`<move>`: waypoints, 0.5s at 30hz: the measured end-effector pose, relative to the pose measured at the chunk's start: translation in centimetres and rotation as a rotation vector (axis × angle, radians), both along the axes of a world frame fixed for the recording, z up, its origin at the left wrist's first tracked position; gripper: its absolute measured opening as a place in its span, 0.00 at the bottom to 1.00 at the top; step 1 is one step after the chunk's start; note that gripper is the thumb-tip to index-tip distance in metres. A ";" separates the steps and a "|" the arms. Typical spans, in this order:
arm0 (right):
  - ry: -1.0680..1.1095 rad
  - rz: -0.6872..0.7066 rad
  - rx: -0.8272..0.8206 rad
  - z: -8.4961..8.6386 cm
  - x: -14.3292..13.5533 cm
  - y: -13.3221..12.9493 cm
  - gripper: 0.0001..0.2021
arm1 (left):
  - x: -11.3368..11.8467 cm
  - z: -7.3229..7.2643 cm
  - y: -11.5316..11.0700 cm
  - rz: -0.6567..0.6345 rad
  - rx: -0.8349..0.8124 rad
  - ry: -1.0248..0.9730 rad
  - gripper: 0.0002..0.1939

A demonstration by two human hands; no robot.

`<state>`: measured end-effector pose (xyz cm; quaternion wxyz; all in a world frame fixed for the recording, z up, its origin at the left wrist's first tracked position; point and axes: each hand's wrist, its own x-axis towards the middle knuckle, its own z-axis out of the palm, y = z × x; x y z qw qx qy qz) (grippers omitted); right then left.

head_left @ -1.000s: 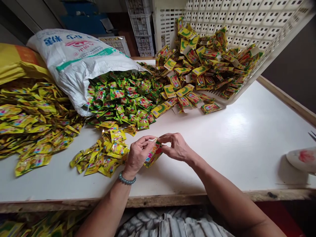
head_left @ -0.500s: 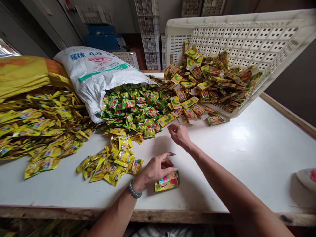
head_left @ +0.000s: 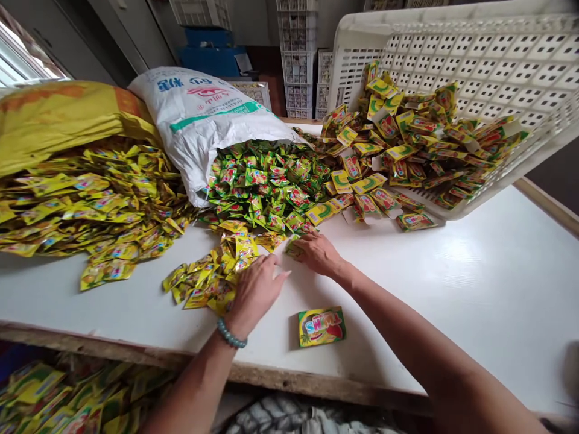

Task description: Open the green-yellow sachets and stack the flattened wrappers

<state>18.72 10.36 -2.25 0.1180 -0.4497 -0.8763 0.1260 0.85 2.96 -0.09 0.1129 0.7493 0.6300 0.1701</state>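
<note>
On the white table lies a small green and yellow TWINS box [head_left: 321, 327], flat and released. My left hand [head_left: 257, 286], with a beaded bracelet on its wrist, is at the right edge of the small heap of yellow sachets [head_left: 203, 280]; its thumb stands apart from the fingers. My right hand [head_left: 321, 253] has its fingers closed on a green sachet [head_left: 294, 247] in front of the green sachet pile [head_left: 262, 187]. The fingertips are partly hidden there. That pile spills from a white woven sack [head_left: 194, 114].
A tilted white plastic basket [head_left: 452, 54] at the back right spills small cartons [head_left: 402, 150] onto the table. A yellow bag [head_left: 72, 114] with many yellow sachets [head_left: 113, 199] is at the left. Stacked crates [head_left: 298, 66] stand behind. More yellow packets [head_left: 58, 392] lie below the table edge.
My left hand has let go of the box and moved up-left to the yellow sachets. My right hand has come down to a green sachet. The view has shifted left.
</note>
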 end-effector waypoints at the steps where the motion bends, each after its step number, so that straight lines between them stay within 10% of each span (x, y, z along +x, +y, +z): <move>1: 0.048 -0.052 -0.012 -0.1 0.6 -0.7 0.15 | -1.0 0.0 0.0 0.004 0.018 0.067 0.09; 7: 0.355 -0.293 -0.133 -0.1 3.5 -4.9 0.09 | -3.5 -0.6 0.1 0.000 -0.018 0.059 0.12; 15: 0.810 -0.613 -0.318 -0.6 6.1 -6.5 0.15 | 1.4 0.0 2.4 0.172 -0.396 -0.992 0.21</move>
